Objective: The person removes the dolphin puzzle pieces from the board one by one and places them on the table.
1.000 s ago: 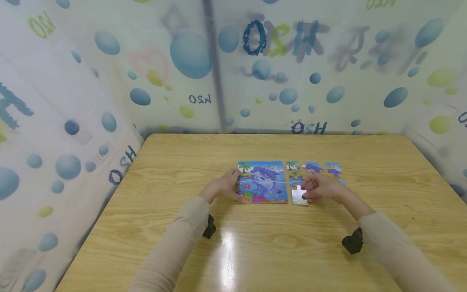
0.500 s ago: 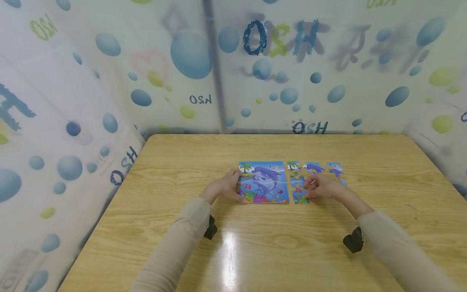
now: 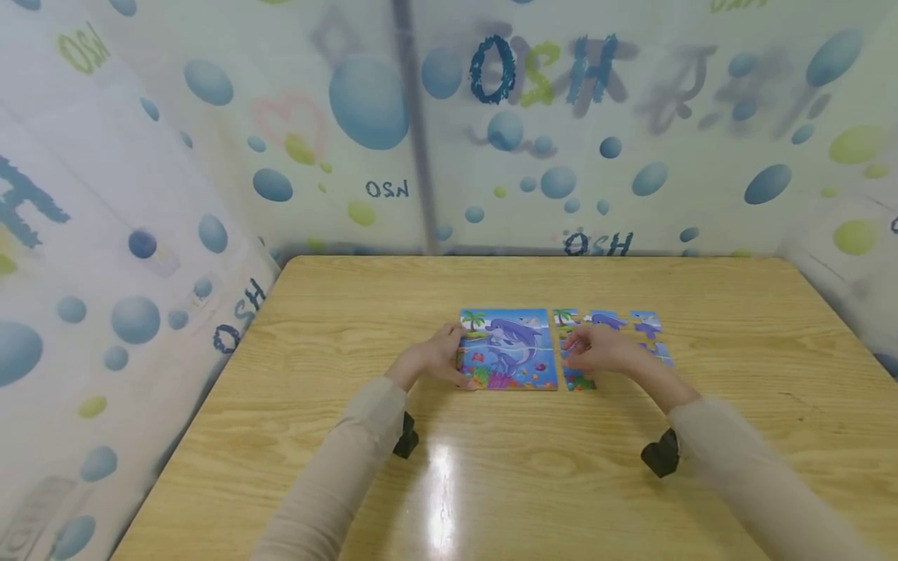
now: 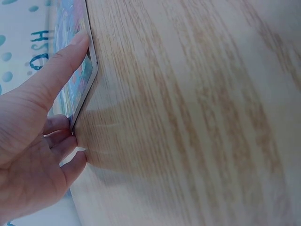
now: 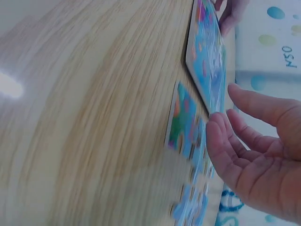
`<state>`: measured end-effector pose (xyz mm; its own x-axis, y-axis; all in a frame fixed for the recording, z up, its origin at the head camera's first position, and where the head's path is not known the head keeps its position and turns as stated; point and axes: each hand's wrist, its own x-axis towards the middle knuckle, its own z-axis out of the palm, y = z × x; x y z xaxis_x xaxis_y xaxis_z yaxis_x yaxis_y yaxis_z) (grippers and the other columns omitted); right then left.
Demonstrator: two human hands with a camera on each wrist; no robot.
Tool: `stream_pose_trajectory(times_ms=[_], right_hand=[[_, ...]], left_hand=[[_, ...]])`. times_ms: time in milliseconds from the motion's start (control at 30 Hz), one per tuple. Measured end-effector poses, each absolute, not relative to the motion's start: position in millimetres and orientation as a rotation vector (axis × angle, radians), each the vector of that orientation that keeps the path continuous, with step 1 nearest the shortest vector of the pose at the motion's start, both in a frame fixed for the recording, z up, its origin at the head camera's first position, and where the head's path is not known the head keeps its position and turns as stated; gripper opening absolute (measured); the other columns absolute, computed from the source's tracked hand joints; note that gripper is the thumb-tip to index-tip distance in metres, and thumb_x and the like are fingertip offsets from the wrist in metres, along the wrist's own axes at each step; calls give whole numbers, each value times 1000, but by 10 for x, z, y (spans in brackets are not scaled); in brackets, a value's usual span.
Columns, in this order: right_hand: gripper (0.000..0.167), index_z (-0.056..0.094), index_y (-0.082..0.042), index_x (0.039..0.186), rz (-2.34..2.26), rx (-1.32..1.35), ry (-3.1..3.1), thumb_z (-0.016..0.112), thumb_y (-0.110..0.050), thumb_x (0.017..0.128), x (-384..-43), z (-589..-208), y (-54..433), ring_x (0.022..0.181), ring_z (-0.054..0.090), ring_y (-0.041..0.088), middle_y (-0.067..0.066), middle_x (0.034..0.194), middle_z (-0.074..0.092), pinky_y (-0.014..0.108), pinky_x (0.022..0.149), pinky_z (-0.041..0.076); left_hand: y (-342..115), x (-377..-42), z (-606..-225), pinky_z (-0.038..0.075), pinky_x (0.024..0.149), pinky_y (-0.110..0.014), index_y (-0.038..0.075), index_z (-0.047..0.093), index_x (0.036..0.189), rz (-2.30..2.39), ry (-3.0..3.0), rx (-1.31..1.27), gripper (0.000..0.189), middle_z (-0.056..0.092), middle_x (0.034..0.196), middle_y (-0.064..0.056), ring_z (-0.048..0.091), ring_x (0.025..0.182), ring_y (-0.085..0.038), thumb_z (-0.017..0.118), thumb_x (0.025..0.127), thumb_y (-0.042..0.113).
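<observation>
A dolphin picture puzzle board point(image 3: 507, 348) lies flat on the wooden table. My left hand point(image 3: 440, 357) holds it at its left side, thumb over the front corner and bent fingers at the side edge. The left wrist view shows that thumb point(image 4: 70, 52) lying across the board's rim. To the right are loose jigsaw pieces, with a green-and-blue corner piece point(image 5: 181, 120) nearest the front. My right hand point(image 3: 596, 348) hovers over the left column of pieces, hiding some. Its thumb and fingers are apart, with nothing between them in the right wrist view.
Dolphin pieces point(image 3: 606, 320) and blue-purple pieces point(image 3: 645, 323) lie behind and right of my right hand. A palm-tree piece point(image 3: 564, 316) sits at the back of the left column. The wooden table point(image 3: 533, 467) meets a bubble-patterned wall covering point(image 3: 491, 171) at the back.
A piece that showed its white back beside my right hand now lies picture side up at the front of the left column. My right hand has released it and shifted left and slightly back.
</observation>
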<state>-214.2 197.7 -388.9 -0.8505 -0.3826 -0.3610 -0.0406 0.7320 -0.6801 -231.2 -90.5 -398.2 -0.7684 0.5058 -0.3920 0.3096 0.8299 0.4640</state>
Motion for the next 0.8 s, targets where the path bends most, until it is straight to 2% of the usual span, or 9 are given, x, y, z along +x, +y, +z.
stream_pose_trajectory(times_ms=[133,233,400,567,700,800], right_hand=[[37,57,2,112,-879,-394,2502,64,-21,84,-2177,-3881,1761,97,58,29,18,107,61,37,79,51],[38,55,3,114,-895,-425,2496,64,-19,84,-2202,-3888,1608,100,57,30,19,108,60,39,82,50],[45,52,4,117,-862,-437,2502,68,-19,82,-2258,-3909,1363,96,56,25,16,107,57,36,82,49],[53,52,6,118,-743,-508,2564,73,-21,77,-2287,-3919,1166,98,54,27,16,108,57,38,86,48],[51,54,5,113,-728,-490,2548,76,-19,73,-2275,-3924,1067,96,52,25,14,105,56,37,85,47],[45,57,1,107,-680,-481,2543,78,-17,72,-2279,-3930,1014,88,50,20,10,98,54,31,78,47]], left_hand=[[-911,-2317,-3985,22,114,-41,-5,15,142,525,2497,610,97,14,148,-20,18,138,-32,74,75,32],[-919,-2321,-3992,23,113,-41,-4,14,143,524,2491,602,98,13,148,-20,17,138,-31,74,75,33],[-926,-2327,-3997,23,113,-41,-3,13,143,537,2488,601,98,14,148,-19,18,138,-31,74,75,33],[-927,-2329,-3994,21,114,-41,-3,14,143,532,2497,609,99,14,148,-20,17,138,-31,75,74,33],[-923,-2326,-3987,21,114,-42,-5,14,142,542,2490,624,99,14,148,-21,17,138,-33,75,74,33],[-931,-2317,-3974,21,114,-42,-6,14,142,543,2485,625,99,14,148,-22,17,138,-33,75,75,33]])
